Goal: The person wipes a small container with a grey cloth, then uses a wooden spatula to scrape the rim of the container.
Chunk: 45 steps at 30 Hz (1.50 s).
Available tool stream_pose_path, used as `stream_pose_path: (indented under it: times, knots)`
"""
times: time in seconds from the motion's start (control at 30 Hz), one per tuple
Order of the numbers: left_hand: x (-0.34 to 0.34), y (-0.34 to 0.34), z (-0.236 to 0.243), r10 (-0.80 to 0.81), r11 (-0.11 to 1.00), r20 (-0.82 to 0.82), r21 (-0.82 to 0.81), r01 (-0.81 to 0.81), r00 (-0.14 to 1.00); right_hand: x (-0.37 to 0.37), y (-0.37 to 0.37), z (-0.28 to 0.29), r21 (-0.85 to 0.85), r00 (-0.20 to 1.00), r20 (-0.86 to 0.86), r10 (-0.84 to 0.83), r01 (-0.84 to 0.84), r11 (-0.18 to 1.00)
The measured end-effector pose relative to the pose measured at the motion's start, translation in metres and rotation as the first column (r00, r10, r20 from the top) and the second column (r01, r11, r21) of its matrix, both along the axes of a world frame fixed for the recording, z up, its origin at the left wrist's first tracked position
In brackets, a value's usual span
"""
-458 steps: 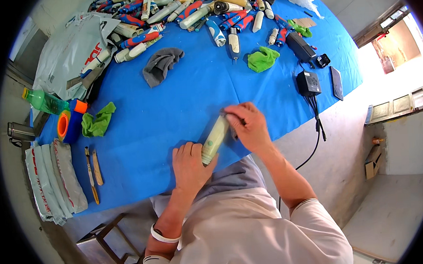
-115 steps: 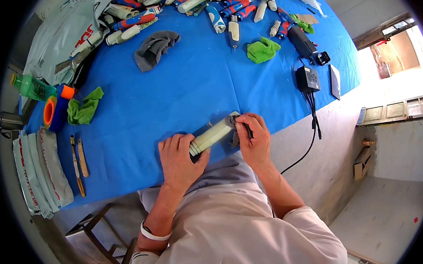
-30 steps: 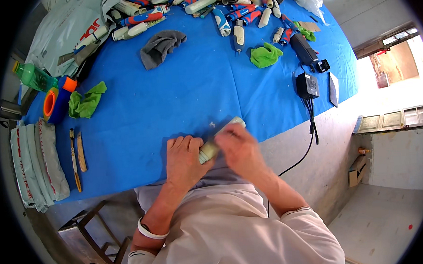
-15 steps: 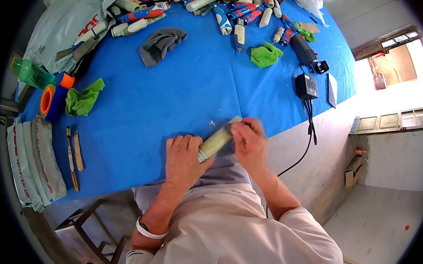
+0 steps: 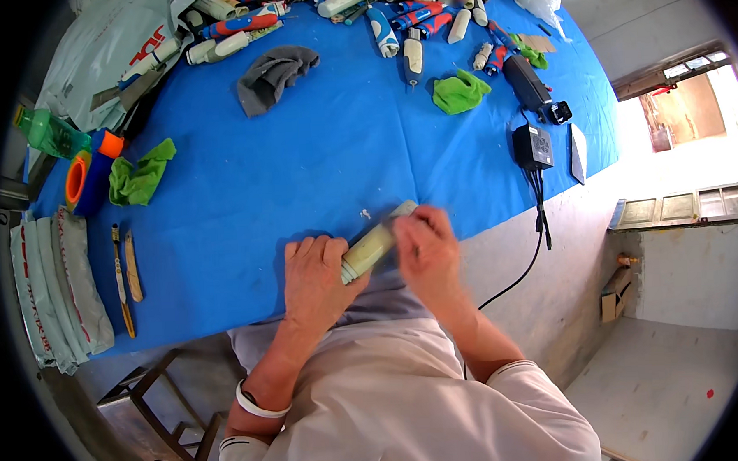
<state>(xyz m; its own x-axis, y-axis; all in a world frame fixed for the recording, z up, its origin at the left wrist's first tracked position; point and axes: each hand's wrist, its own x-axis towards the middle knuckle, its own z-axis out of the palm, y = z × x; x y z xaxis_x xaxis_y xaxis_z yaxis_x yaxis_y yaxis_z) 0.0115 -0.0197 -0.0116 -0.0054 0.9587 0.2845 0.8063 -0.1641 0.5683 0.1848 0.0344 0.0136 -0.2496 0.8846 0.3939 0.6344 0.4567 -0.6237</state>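
Note:
My left hand is wrapped round the lower end of a cream-coloured cylindrical handle, which slants up to the right over the table's near edge. A ribbed, pale end pokes out beside my left thumb. At the handle's upper part is my right hand, blurred by motion, its fingers curled and pinched together against the surface. Whatever those fingers hold is hidden. Small pale crumbs lie on the blue cloth just beyond the handle.
Several similar handles are heaped at the far edge. Around the table are a grey cloth, green cloths, a black adapter with cables, a brush, a wooden stick, a tape roll, a green bottle and stacked plastic packets.
My right hand has shifted slightly left and down along the handle, and it is more blurred. My left hand keeps its grip. The whole view has moved a little.

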Motion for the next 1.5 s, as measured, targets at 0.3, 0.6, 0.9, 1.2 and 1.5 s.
stream_pose_path:
  times: [0.3, 0.6, 0.9, 1.2, 1.5]
  knots:
    - [0.000, 0.000, -0.001, 0.021, 1.000, -0.008, 0.021, -0.020, 1.000, 0.006, 0.007, -0.011, 0.034, 0.997, -0.047, -0.056, 0.057, 0.998]
    - [-0.002, 0.000, 0.000, 0.022, 1.000, -0.013, 0.002, -0.022, 1.000, -0.018, -0.036, -0.013, 0.035, 0.971, -0.150, 0.188, -0.185, 0.982]
    - [-0.001, 0.000, -0.005, 0.009, 0.999, -0.020, 0.040, -0.008, 1.000, 0.002, -0.020, -0.024, 0.127, 0.995, -0.083, 0.054, -0.043, 0.991]
    - [-0.001, 0.000, -0.003, 0.014, 0.996, -0.018, 0.092, -0.012, 1.000, 0.069, 0.067, -0.009, -0.070, 0.929, -0.160, -0.334, 0.327, 0.943]
    - [-0.002, -0.001, -0.006, 0.006, 0.995, -0.017, 0.100, -0.004, 1.000, 0.067, 0.063, -0.004, 0.083, 0.948, 0.109, -0.298, 0.290, 0.953]
